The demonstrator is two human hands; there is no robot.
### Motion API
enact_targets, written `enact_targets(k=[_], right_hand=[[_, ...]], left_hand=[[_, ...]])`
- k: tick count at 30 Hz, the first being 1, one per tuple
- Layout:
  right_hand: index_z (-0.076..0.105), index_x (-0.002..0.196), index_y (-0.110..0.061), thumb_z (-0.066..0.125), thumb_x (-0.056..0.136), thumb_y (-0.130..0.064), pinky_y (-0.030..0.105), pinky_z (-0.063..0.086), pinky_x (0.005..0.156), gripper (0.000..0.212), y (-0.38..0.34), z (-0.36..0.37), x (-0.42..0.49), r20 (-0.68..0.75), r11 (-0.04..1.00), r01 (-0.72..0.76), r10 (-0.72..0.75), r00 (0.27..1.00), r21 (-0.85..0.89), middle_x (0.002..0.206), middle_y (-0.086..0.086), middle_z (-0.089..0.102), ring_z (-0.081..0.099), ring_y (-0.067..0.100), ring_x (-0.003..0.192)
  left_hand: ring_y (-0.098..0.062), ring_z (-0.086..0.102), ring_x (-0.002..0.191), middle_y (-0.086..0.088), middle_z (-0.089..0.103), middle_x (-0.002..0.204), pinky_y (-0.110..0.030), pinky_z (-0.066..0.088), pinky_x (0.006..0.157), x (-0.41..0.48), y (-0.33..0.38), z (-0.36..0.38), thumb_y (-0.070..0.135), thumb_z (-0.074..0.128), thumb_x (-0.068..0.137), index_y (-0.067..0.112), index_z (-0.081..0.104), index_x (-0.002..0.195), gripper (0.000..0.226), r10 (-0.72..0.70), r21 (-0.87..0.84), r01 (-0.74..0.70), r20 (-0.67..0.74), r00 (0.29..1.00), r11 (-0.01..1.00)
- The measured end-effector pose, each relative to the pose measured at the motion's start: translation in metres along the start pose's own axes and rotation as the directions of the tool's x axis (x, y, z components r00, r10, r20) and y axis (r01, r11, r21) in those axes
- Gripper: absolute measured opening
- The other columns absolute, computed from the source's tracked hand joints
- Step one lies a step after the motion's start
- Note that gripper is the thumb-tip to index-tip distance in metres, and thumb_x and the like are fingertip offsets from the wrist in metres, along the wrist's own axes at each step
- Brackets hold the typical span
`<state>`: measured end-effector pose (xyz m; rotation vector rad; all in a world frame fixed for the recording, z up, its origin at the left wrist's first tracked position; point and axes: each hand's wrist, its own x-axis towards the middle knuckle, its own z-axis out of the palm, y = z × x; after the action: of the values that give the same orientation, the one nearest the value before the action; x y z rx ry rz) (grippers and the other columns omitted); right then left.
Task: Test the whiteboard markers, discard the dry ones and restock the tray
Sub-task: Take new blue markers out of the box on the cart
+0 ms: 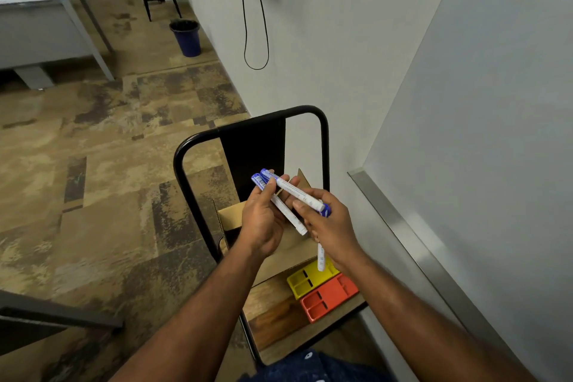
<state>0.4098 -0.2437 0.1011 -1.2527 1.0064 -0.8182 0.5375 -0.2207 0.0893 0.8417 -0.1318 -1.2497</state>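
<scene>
My left hand [263, 222] and my right hand [330, 226] are together above a chair seat, both holding white whiteboard markers with blue caps. One marker [286, 214] runs through my left hand, its blue cap up by the thumb. A second marker [297, 192] bridges both hands. A third marker [320, 259] hangs down below my right hand. Under the hands sits an open cardboard box [231, 217]. A yellow tray [305, 281] and an orange tray [330, 296] lie side by side on the wooden seat.
The black metal chair [192, 146] stands against the white wall. The whiteboard [483, 121] with its metal frame rises on the right. A blue bin [186, 37] stands on the floor by the wall farther off. A white desk [37, 3] is at the far left.
</scene>
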Motion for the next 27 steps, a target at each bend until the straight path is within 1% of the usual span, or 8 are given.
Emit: enact_targets(k=[4,8,11,15,19,22,24,27], right_hand=[[0.061,0.106,-0.02,0.072,0.083,-0.007,0.017,0.043,0.054,0.029,0.007,-0.025,-0.007,0.056,0.983,-0.002,0.012,0.998,-0.184,0.078,-0.005,0.058,0.052,0.003,0.06],[0.047,0.098,-0.011,0.05,0.076,-0.005,0.025,0.04,0.053,0.022,-0.003,-0.047,-0.008,0.071,0.998,-0.064,0.063,0.995,0.005,0.078,0.01,0.055,0.046,0.013,0.058],[0.048,0.093,-0.007,0.043,0.091,0.005,0.026,0.042,0.055,0.014,-0.019,-0.054,0.0,-0.018,0.995,-0.087,0.088,0.996,0.046,0.08,0.01,0.055,0.048,0.011,0.058],[0.065,0.104,-0.016,0.058,0.097,-0.013,0.034,0.059,0.073,0.01,-0.034,-0.052,0.015,-0.04,0.995,0.025,-0.029,0.999,-0.101,0.086,0.004,0.062,0.065,0.015,0.073],[0.07,0.096,-0.018,0.058,0.097,-0.029,0.039,0.061,0.078,0.016,-0.049,-0.041,0.026,-0.088,0.981,0.048,-0.065,0.994,-0.188,0.083,0.002,0.071,0.072,0.017,0.077],[0.069,0.092,-0.006,0.055,0.098,-0.034,0.038,0.058,0.071,0.032,-0.047,-0.037,0.032,-0.126,0.951,-0.007,-0.034,0.991,-0.309,0.08,0.006,0.07,0.07,0.02,0.071],[0.066,0.087,0.002,0.053,0.096,-0.04,0.045,0.053,0.066,0.044,-0.041,-0.037,0.032,-0.109,0.916,-0.017,-0.029,0.994,-0.401,0.072,0.019,0.061,0.06,0.029,0.063],[0.067,0.078,0.0,0.054,0.094,-0.042,0.051,0.054,0.071,0.046,-0.035,-0.039,0.031,-0.095,0.9,-0.067,0.028,0.995,-0.431,0.074,0.021,0.066,0.059,0.025,0.063]], left_hand=[[-0.028,0.067,0.11,-0.013,0.063,0.123,-0.04,0.059,0.085,0.001,0.001,0.0,0.018,0.045,0.103,0.016,0.05,0.136,0.034,0.004,0.051,-0.004,-0.003,1.0,0.999],[-0.031,0.068,0.107,-0.016,0.061,0.121,-0.037,0.06,0.078,-0.001,0.002,0.001,0.015,0.043,0.103,0.014,0.049,0.135,0.033,0.002,0.06,-0.002,-0.005,1.0,0.998],[-0.03,0.069,0.105,-0.017,0.063,0.12,-0.039,0.06,0.082,-0.003,-0.001,0.002,0.013,0.042,0.103,0.012,0.052,0.129,0.028,-0.011,0.11,0.01,0.012,1.0,0.994],[-0.032,0.069,0.105,-0.014,0.069,0.115,-0.044,0.058,0.088,-0.009,-0.008,0.008,0.012,0.04,0.104,0.009,0.054,0.125,0.026,-0.085,0.204,0.067,0.079,0.993,0.977],[-0.035,0.067,0.109,-0.02,0.067,0.122,-0.042,0.058,0.085,-0.013,-0.018,0.014,0.012,0.037,0.105,0.004,0.05,0.128,0.029,-0.185,0.301,0.129,0.165,0.969,0.945],[-0.029,0.071,0.096,-0.015,0.072,0.107,-0.037,0.059,0.076,-0.015,-0.025,0.019,0.011,0.039,0.104,0.0,0.049,0.13,0.03,-0.2,0.351,0.125,0.186,0.962,0.928],[-0.024,0.072,0.087,-0.012,0.072,0.098,-0.035,0.058,0.075,-0.016,-0.029,0.022,0.011,0.039,0.103,0.001,0.053,0.126,0.028,-0.192,0.414,0.098,0.191,0.963,0.905],[-0.029,0.069,0.092,-0.017,0.07,0.103,-0.048,0.055,0.09,-0.015,-0.036,0.026,0.011,0.042,0.103,0.006,0.059,0.119,0.025,-0.199,0.465,0.089,0.193,0.961,0.881]])
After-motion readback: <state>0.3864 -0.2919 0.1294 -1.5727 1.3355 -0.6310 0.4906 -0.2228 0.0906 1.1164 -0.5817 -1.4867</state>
